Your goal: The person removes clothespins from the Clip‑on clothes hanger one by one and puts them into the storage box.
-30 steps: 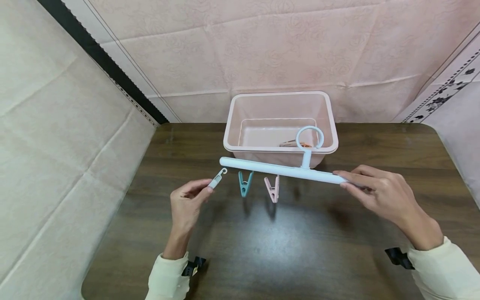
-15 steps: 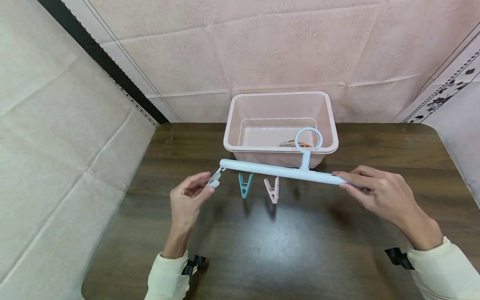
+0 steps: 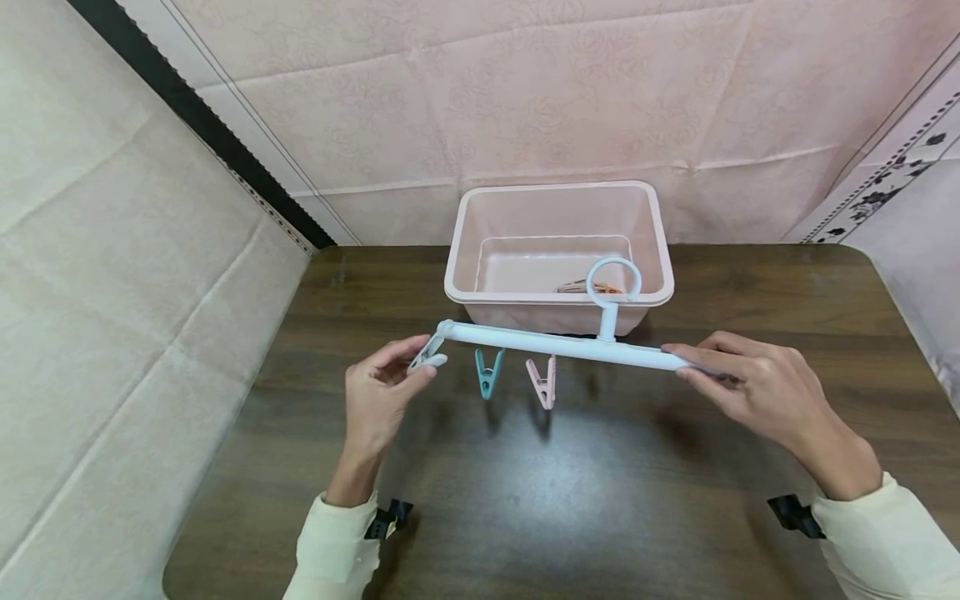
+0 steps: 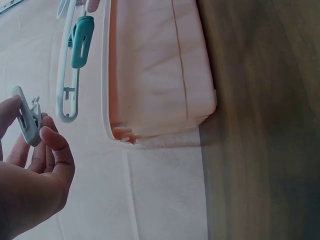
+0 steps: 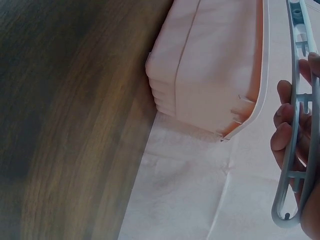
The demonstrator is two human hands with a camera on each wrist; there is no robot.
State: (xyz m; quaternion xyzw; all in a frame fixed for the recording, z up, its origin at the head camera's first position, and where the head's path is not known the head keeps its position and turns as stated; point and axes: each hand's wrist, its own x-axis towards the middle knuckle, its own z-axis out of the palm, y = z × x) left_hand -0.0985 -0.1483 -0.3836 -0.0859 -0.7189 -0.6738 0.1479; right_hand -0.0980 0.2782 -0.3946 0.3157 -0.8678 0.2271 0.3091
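Observation:
A light blue hanger (image 3: 555,343) is held up at its right end by the right hand (image 3: 772,392), whose fingers curl round the bar in the right wrist view (image 5: 302,125). The left hand (image 3: 382,400) pinches a grey-white clip (image 3: 429,353) between thumb and fingers at the bar's left end. In the left wrist view the clip (image 4: 29,117) shows a small hook near the hanger's rounded end; whether they touch I cannot tell. A teal clip (image 3: 488,374) and a pink clip (image 3: 543,383) hang from the bar.
Behind the hanger, a pale pink bin (image 3: 555,310) stands at the back of the wooden table (image 3: 570,517); several clips (image 3: 592,287) lie inside it. Pale cloth (image 3: 555,92) hangs behind the table and covers the left side.
The left hand has brought the clip's hook up to the hanger's left end and tilted the clip. The hanger's left end has dipped slightly; the right hand keeps its hold.

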